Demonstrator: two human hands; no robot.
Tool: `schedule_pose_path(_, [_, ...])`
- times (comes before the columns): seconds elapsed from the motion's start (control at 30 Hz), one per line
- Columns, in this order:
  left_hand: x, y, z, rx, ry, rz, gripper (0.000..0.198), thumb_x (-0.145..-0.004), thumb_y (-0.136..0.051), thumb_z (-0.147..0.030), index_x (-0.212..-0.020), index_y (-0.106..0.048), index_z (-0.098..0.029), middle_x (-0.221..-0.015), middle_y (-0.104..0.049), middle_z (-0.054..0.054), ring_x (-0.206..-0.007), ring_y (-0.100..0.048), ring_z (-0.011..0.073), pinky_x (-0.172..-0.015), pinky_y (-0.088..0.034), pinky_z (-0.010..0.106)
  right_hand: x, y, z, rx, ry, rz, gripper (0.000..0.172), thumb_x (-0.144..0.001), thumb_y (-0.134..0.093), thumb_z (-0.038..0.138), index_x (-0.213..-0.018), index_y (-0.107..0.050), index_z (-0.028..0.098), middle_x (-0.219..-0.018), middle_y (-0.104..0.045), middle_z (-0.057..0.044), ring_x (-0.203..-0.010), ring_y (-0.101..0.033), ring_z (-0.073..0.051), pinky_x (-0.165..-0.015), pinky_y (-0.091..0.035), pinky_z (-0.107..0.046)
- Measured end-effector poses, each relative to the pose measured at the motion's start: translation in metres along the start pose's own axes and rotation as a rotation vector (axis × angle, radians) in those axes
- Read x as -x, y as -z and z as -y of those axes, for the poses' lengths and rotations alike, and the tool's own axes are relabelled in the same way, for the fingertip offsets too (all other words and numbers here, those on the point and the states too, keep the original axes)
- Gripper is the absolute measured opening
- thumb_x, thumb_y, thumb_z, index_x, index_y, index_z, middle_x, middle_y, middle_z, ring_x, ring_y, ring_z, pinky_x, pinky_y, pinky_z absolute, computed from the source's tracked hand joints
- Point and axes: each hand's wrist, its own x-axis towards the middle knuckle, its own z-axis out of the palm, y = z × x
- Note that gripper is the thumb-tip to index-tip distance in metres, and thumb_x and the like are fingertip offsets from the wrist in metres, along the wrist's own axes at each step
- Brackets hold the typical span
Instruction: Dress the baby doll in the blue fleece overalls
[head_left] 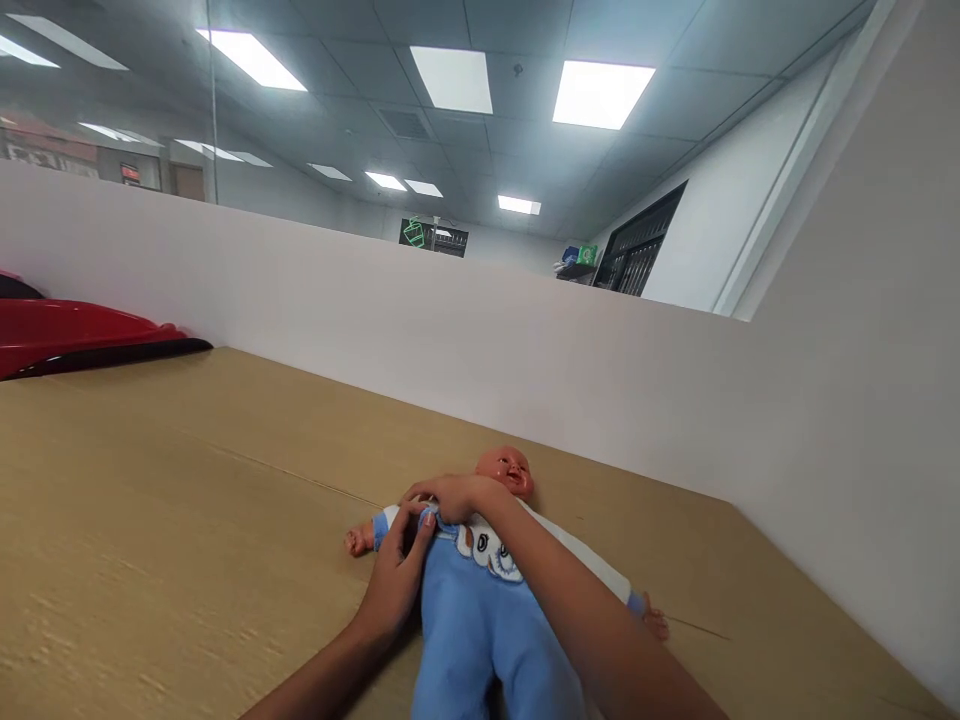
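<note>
A tan tabletop [187, 500] runs up to a white partition [450, 340], and a glossy red shape [67, 335] lies at the far left edge, well apart from the work. The doll [504, 472] lies on its back near the bottom middle of the table, head towards the partition, arms out to the sides. The person's right forearm [592, 630] crosses its body and hides much of one side of it.

The right hand [452, 497] is bent at the wrist, fingers curled tight on the top edge of the blue romper [465, 620] just below the chin. The left hand [397, 580] comes up beside it (palm turned inward), fingertips pinching the same cloth at the shoulder.

A printed patch [491, 548] on the chest shows cartoon eyes; any lettering is too small to read.
</note>
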Motion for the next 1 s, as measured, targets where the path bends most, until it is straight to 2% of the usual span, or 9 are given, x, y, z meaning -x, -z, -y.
schedule_pose_path(0.07, [-0.001,0.000,0.001,-0.009,0.010,-0.012,0.041,-0.101,-0.065,-0.064,-0.110,-0.070,-0.025,-0.120,-0.073,0.006,-0.118,-0.061,0.0315,-0.107,-0.043,0.040,-0.006,-0.003,-0.006,0.055,0.011,0.073,0.071,-0.067,-0.065,-0.007,-0.128,-0.077,0.027,-0.127,-0.082,-0.007,-0.109,-0.077,-0.026,-0.088,-0.058,-0.033])
schedule_pose_path(0.13, [-0.001,0.000,0.000,-0.049,0.007,-0.025,0.042,-0.101,-0.063,-0.066,-0.111,-0.070,-0.025,-0.117,-0.075,0.006,-0.116,-0.062,0.0317,-0.107,-0.045,0.040,-0.004,-0.001,-0.010,0.087,0.040,0.082,0.066,-0.072,-0.066,-0.004,-0.131,-0.074,0.024,-0.134,-0.079,-0.009,-0.119,-0.074,-0.027,-0.095,-0.057,-0.034])
schedule_pose_path(0.2, [0.000,0.000,-0.003,-0.118,-0.027,-0.044,0.042,-0.102,-0.062,-0.065,-0.109,-0.071,-0.025,-0.113,-0.076,0.006,-0.112,-0.064,0.0315,-0.106,-0.046,0.040,0.002,0.004,-0.011,0.100,0.068,0.041,0.055,-0.079,-0.070,0.006,-0.131,-0.073,0.023,-0.137,-0.077,-0.010,-0.123,-0.071,-0.029,-0.099,-0.055,-0.036])
schedule_pose_path(0.33, [0.003,0.000,-0.005,-0.186,-0.084,-0.084,0.040,-0.105,-0.059,-0.063,-0.112,-0.071,-0.025,-0.109,-0.077,0.005,-0.104,-0.067,0.0299,-0.100,-0.048,0.039,0.018,0.016,-0.013,0.084,0.081,-0.122,0.043,-0.086,-0.070,0.025,-0.129,-0.070,0.020,-0.130,-0.077,-0.011,-0.116,-0.070,-0.029,-0.099,-0.054,-0.038])
schedule_pose_path(0.53, [0.010,0.000,-0.005,-0.134,-0.063,-0.137,0.040,-0.103,-0.066,-0.063,-0.115,-0.072,-0.025,-0.109,-0.078,0.005,-0.100,-0.069,0.0281,-0.093,-0.050,0.036,0.038,0.015,-0.028,-0.001,0.078,-0.264,0.036,-0.086,-0.058,0.016,-0.121,-0.068,0.018,-0.125,-0.076,-0.010,-0.113,-0.068,-0.026,-0.099,-0.052,-0.035])
schedule_pose_path(0.63, [0.010,0.000,-0.009,0.012,0.000,-0.138,0.044,-0.098,-0.071,-0.066,-0.109,-0.073,-0.024,-0.101,-0.079,0.005,-0.094,-0.070,0.0265,-0.085,-0.053,0.032,0.043,0.011,-0.036,-0.052,0.062,-0.293,0.034,-0.087,-0.055,0.016,-0.119,-0.067,0.019,-0.124,-0.074,-0.010,-0.112,-0.067,-0.026,-0.100,-0.052,-0.037])
schedule_pose_path(0.73, [0.004,0.004,-0.009,0.102,-0.002,-0.164,0.046,-0.092,-0.077,-0.068,-0.100,-0.074,-0.022,-0.096,-0.079,0.005,-0.095,-0.071,0.0259,-0.083,-0.054,0.029,0.045,0.007,-0.040,-0.109,0.063,-0.326,0.029,-0.087,-0.050,0.014,-0.110,-0.067,0.021,-0.119,-0.073,-0.008,-0.111,-0.066,-0.024,-0.102,-0.051,-0.037])
schedule_pose_path(0.9, [-0.018,0.023,0.001,0.066,-0.014,-0.076,0.042,-0.092,-0.078,-0.064,-0.093,-0.074,-0.022,-0.085,-0.076,0.003,-0.083,-0.068,0.0217,-0.074,-0.051,0.027,0.047,-0.003,-0.042,-0.219,0.058,-0.364,0.026,-0.084,-0.047,0.014,-0.104,-0.062,0.023,-0.110,-0.071,-0.005,-0.106,-0.065,-0.023,-0.098,-0.051,-0.035])
schedule_pose_path(1.0, [-0.033,0.035,-0.002,0.025,-0.006,0.019,0.046,-0.089,-0.081,-0.067,-0.091,-0.076,-0.022,-0.080,-0.075,0.002,-0.078,-0.066,0.0211,-0.075,-0.051,0.028,0.053,-0.007,-0.043,-0.284,0.055,-0.364,0.027,-0.081,-0.048,0.014,-0.103,-0.061,0.023,-0.108,-0.070,-0.005,-0.103,-0.065,-0.022,-0.092,-0.052,-0.033])
